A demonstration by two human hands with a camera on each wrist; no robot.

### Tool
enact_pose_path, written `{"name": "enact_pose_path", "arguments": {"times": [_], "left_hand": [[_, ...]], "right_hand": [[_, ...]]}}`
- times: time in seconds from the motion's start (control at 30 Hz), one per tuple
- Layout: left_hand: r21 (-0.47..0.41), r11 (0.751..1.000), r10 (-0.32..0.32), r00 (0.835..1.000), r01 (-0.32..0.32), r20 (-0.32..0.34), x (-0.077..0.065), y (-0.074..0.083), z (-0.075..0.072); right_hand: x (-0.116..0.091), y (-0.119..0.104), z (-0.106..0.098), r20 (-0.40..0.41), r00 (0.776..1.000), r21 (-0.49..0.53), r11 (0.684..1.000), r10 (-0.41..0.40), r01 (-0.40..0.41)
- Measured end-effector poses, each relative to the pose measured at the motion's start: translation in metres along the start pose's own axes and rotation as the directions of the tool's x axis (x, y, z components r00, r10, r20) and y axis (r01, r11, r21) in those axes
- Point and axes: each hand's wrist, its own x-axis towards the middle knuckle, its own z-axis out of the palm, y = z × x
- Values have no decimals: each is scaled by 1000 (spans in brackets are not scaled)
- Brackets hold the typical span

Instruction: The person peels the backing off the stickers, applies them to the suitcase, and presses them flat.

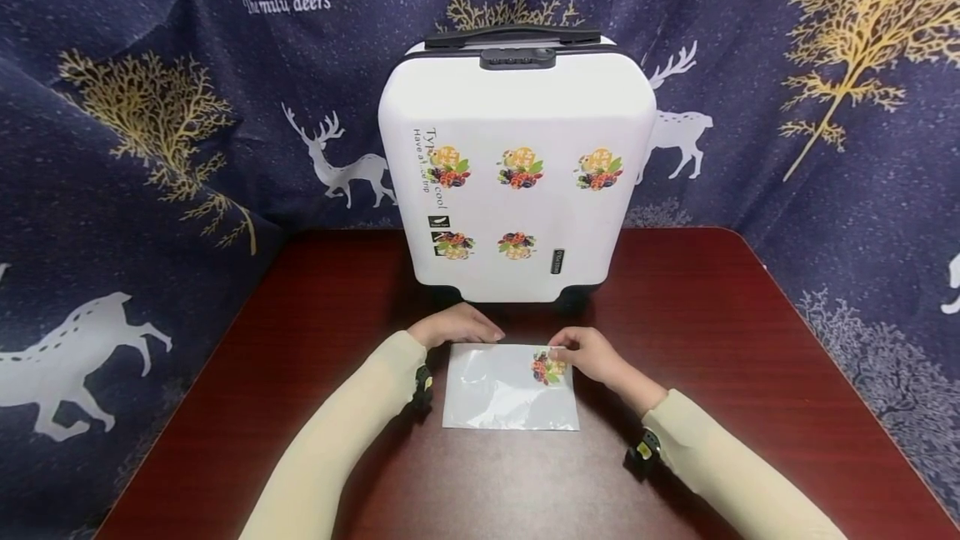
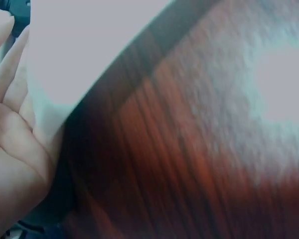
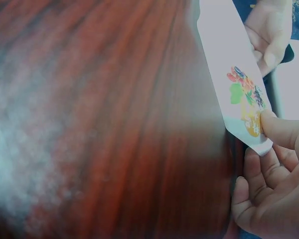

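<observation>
A glossy white sticker sheet [image 1: 495, 390] spans the space between both hands in front of the suitcase, its surface shining. One fruit sticker [image 1: 547, 367] is on its upper right corner. My right hand [image 1: 592, 354] pinches that corner; in the right wrist view the thumb presses on the sticker's orange fruit and the fingers lie behind the sheet. At the upper left edge is my left hand [image 1: 459, 324], its fingers extended. The left wrist view shows its palm and fingers [image 2: 10, 84] along the sheet's edge, partly hidden by it, the thumb apart.
A white suitcase [image 1: 525, 215] with a black handle and several fruit stickers stands upright at the back of the dark red wooden table [image 1: 712, 340]. Behind it hangs a blue cloth [image 1: 322, 65] printed with deer and trees.
</observation>
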Motion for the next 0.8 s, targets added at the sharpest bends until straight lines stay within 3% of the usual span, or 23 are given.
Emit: {"name": "enact_pose_path", "arguments": {"times": [0.37, 0.8], "left_hand": [[67, 992, 107, 994, -109, 32, 12, 18, 18], [162, 981, 105, 994, -110, 42, 16, 36, 31]], "right_hand": [[0, -1, -1, -1, 1000, 2, 1000, -9, 9], [-1, -2, -1, 10, 1000, -1, 1000, 17, -17]]}}
